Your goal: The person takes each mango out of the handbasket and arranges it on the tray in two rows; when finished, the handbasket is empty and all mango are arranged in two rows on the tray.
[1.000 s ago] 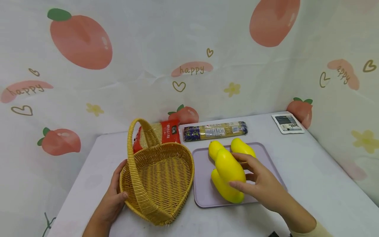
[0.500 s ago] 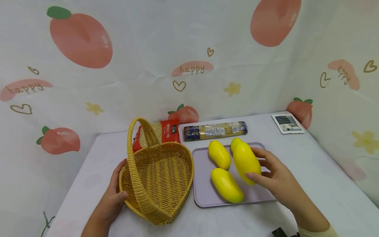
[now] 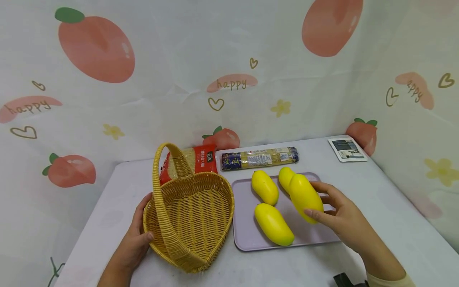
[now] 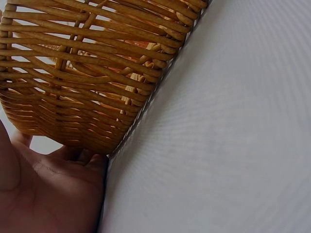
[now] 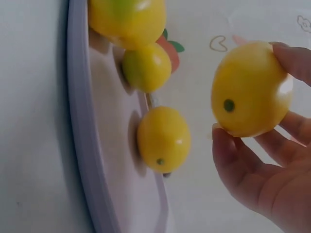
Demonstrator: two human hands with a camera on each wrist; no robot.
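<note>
My left hand point(image 3: 134, 235) holds the left side of a heart-shaped wicker basket point(image 3: 199, 223), its thumb at the rim and its fingers along the outer wall. In the left wrist view the palm point(image 4: 58, 194) lies close against the weave. Above a lilac tray point(image 3: 247, 239), my right hand point(image 3: 338, 211) pinches a yellow mango point(image 3: 305, 197) between thumb and fingers. The right wrist view shows this mango point(image 5: 250, 92) held clear of the tray. Three more mangoes lie on the tray: a front one point(image 3: 274, 224), a back left one point(image 3: 264, 187) and a partly covered back right one point(image 3: 285, 178).
Behind the basket lies a red bag of dry food point(image 3: 206, 159). A long pack of noodles point(image 3: 259, 158) rests behind the tray. At the far right is a white packet point(image 3: 348, 150). A patterned cloth wall point(image 3: 172, 115) borders the table.
My right hand has carried the mango to the right, from over the left-hand mangoes to beside the back right one. The left hand and basket have stayed in place.
</note>
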